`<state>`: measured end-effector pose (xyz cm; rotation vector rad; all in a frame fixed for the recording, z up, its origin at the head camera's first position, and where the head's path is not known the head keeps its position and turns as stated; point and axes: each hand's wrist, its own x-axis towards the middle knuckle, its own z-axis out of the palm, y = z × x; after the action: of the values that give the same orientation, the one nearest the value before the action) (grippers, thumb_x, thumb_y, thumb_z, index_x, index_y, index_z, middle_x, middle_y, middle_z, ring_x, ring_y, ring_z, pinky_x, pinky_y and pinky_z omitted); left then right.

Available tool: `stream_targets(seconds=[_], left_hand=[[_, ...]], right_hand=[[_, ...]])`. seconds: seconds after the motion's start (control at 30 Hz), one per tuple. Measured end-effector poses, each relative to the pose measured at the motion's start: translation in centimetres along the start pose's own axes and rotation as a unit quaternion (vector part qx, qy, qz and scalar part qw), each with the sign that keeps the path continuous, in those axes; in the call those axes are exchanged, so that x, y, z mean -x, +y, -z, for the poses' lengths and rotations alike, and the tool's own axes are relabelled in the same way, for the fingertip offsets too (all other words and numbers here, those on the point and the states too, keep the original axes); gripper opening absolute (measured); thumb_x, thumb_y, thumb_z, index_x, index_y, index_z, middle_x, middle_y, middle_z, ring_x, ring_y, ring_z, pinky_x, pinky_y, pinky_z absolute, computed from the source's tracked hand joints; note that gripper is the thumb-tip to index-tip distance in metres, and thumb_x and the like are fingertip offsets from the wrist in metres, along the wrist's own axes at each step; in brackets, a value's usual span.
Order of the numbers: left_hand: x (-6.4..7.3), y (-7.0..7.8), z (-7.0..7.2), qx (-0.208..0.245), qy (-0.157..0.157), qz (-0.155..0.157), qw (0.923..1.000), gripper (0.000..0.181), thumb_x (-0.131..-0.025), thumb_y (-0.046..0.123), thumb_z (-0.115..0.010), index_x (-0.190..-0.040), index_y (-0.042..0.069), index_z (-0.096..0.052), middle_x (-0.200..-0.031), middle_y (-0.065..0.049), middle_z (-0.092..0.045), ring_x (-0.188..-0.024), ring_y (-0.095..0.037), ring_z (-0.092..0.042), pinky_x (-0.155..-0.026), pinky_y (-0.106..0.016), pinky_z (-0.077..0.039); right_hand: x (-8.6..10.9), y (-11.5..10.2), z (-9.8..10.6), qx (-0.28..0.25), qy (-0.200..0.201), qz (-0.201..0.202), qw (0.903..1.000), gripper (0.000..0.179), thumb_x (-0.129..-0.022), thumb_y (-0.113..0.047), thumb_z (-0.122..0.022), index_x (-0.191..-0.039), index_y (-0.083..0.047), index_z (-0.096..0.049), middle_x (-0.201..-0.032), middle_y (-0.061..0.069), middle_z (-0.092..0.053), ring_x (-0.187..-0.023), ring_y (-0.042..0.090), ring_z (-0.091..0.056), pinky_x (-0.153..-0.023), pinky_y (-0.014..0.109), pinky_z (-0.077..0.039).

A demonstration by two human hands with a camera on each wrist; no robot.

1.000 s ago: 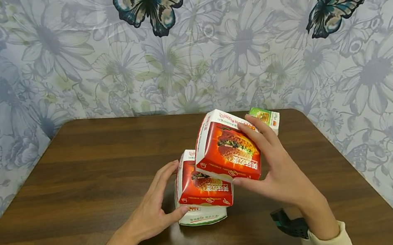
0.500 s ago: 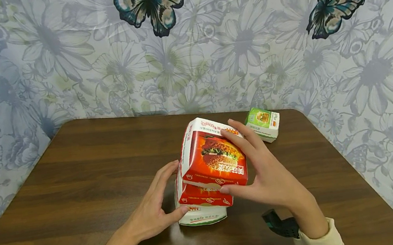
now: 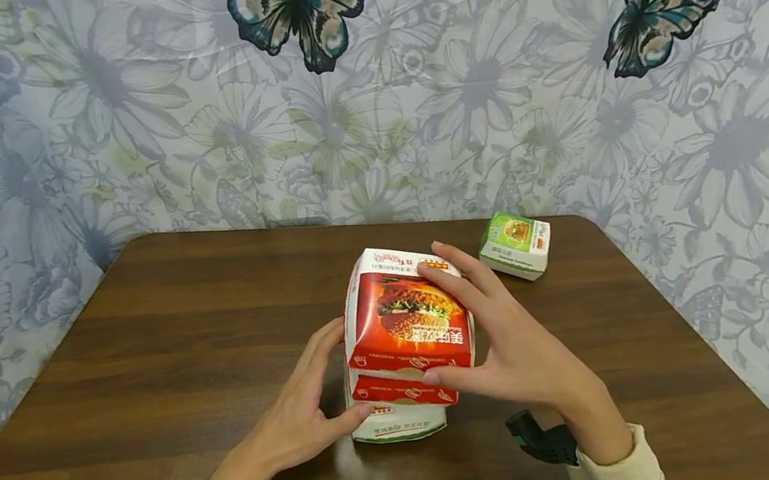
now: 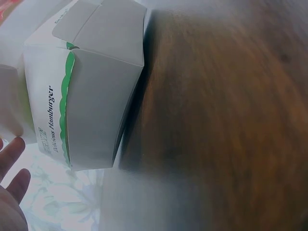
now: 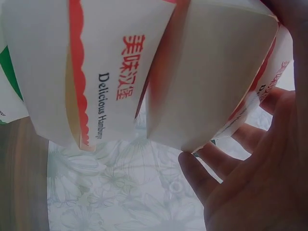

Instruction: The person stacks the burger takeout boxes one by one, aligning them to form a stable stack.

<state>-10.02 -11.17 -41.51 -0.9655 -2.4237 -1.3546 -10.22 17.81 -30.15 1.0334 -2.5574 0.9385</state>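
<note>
My right hand (image 3: 517,344) grips the right side of a red and white hamburger box (image 3: 406,319), thumb at the front and fingers at the back. Directly beneath is a second red hamburger box (image 3: 398,390), mostly covered in the head view. In the right wrist view, the upper box's plain underside (image 5: 207,72) tilts close over this lower box (image 5: 106,72). My left hand (image 3: 290,409) holds the lower red box at its left side, between thumb and fingers. At the bottom of the stack, a white and green hamburger box (image 4: 96,106) sits on the table.
Another green and white hamburger box (image 3: 516,244) stands at the back right of the brown wooden table (image 3: 152,371). Behind the table's far edge hangs a flower and butterfly patterned cloth (image 3: 370,135). Black devices (image 3: 541,439) are strapped at both wrists.
My right hand has brought the upper red box left and down over the lower red box, turning it straighter. The green box at the back right has come into fuller view. My left hand stays put.
</note>
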Motion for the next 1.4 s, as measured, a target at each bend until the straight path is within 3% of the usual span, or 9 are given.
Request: stream_targets(seconds=[0.53, 0.93, 1.17, 1.4], left_hand=[[0.0, 0.2, 0.1, -0.005, 0.000, 0.001, 1.0000, 0.095, -0.085, 0.033, -0.083, -0.161, 0.028, -0.025, -0.165, 0.000, -0.027, -0.142, -0.022, -0.040, -0.110, -0.064, -0.041], [0.1, 0.1, 0.0, -0.006, -0.004, 0.007, 1.0000, 0.094, -0.086, 0.033, -0.082, -0.161, 0.029, -0.026, -0.166, 0.001, -0.026, -0.143, -0.023, -0.038, -0.110, -0.064, -0.041], [-0.3, 0.1, 0.4, -0.011, 0.008, -0.019, 0.9997, 0.096, -0.084, 0.031, -0.082, -0.162, 0.025, -0.026, -0.166, -0.003, -0.027, -0.146, -0.025, -0.036, -0.109, -0.064, -0.041], [-1.3, 0.7, 1.9, -0.004, 0.019, -0.044, 0.9989, 0.099, -0.084, 0.038, -0.079, -0.164, 0.020, -0.023, -0.167, -0.005, -0.027, -0.149, -0.026, -0.033, -0.111, -0.066, -0.037]], right_hand=[[0.0, 0.1, 0.1, 0.003, 0.002, 0.004, 1.0000, 0.106, -0.072, -0.038, -0.094, -0.161, -0.034, -0.034, -0.171, -0.008, -0.011, -0.153, 0.018, -0.018, -0.108, 0.051, -0.046], [-0.3, -0.5, 0.7, -0.002, 0.003, 0.037, 0.9993, 0.107, -0.072, -0.036, -0.094, -0.161, -0.028, -0.036, -0.171, -0.005, -0.014, -0.154, 0.020, -0.016, -0.111, 0.055, -0.042], [-0.4, -0.6, 0.9, 0.003, 0.003, 0.048, 0.9988, 0.105, -0.071, -0.037, -0.094, -0.160, -0.027, -0.038, -0.170, -0.005, -0.017, -0.155, 0.021, -0.013, -0.114, 0.059, -0.037], [-0.7, -0.6, 1.2, -0.007, 0.006, 0.055, 0.9985, 0.102, -0.072, -0.033, -0.093, -0.159, -0.026, -0.040, -0.169, -0.006, -0.021, -0.157, 0.022, -0.012, -0.115, 0.061, -0.035]])
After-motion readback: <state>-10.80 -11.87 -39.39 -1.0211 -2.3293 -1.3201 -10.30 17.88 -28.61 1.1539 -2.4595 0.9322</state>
